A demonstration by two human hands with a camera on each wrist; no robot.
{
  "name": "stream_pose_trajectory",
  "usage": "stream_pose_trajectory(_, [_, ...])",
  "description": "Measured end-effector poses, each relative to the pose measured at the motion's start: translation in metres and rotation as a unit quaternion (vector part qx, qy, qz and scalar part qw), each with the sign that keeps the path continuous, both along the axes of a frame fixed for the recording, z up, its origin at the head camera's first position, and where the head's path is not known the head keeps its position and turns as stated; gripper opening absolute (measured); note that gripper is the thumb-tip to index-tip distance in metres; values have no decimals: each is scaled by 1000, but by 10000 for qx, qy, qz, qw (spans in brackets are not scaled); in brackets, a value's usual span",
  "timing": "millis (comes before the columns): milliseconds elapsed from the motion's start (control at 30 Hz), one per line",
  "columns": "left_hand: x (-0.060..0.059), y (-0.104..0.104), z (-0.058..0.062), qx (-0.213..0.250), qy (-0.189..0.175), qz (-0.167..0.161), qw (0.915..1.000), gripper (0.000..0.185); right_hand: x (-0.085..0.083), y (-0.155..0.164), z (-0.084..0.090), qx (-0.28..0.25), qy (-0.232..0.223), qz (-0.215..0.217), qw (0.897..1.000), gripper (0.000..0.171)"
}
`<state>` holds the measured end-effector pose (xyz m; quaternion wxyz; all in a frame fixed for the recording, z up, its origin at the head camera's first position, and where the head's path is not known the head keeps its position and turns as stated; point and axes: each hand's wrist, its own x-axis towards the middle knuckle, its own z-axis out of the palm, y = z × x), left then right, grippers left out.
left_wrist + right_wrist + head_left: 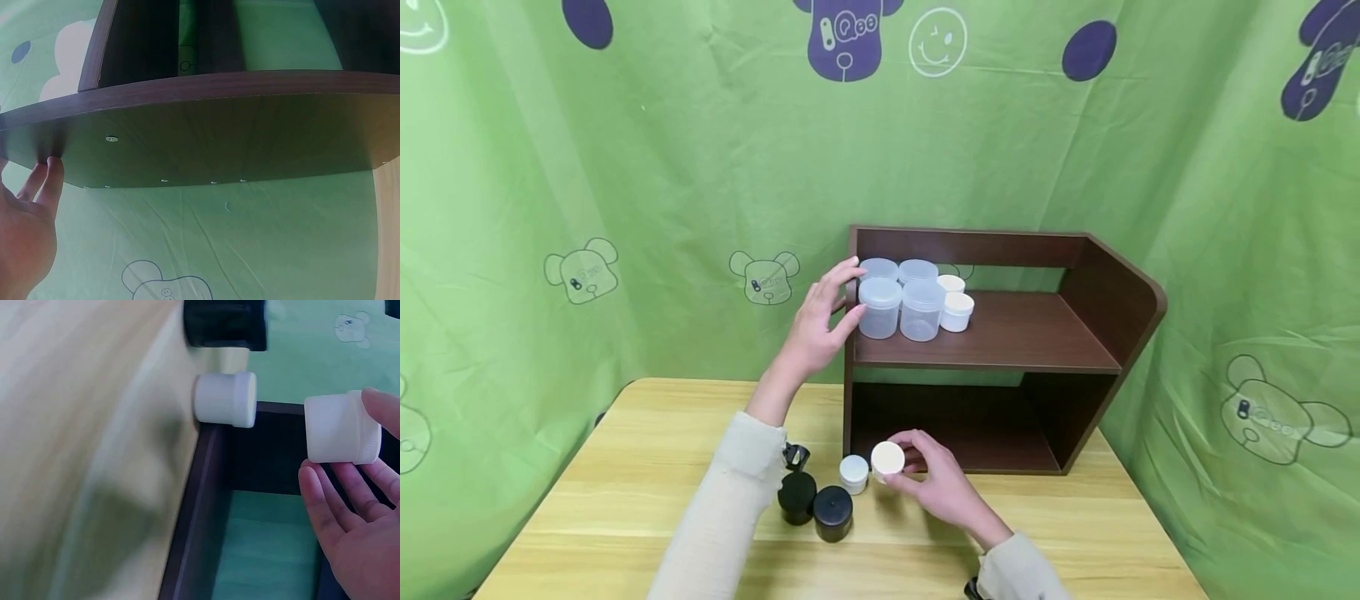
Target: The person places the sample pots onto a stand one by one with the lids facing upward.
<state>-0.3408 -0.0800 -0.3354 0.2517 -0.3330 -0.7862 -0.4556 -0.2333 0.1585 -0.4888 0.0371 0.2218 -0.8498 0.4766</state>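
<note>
My right hand pinches a small white screw-lid jar between thumb and fingers, held up off the table in front of the lower shelf. A second small white jar stands on the table just left of it. My left hand is at the left side panel of the brown shelf unit, its fingers extended. In the left wrist view, fingertips touch the panel's outer face. Beside that hand, several clear jars stand on the upper shelf, next to two small white jars.
Two black-lidded jars stand on the wooden table, near the left forearm. Part of another black object shows beside the left cuff. A green printed curtain hangs behind and at both sides.
</note>
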Motion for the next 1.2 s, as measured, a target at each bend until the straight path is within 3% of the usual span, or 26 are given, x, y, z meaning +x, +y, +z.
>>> stream_pose_trajectory(467, [0, -1, 0, 8, 26, -27, 10000, 50, -1, 18, 51, 74, 707, -200, 9973, 46])
stream_pose_trajectory(767, [1, 0, 1, -20, -51, 23, 10000, 51, 0, 33, 88, 12, 1282, -354, 9911, 48])
stream_pose_trajectory(1200, [0, -1, 1, -24, -41, -5, 10000, 50, -10, 49, 137, 129, 1776, -658, 9818, 49])
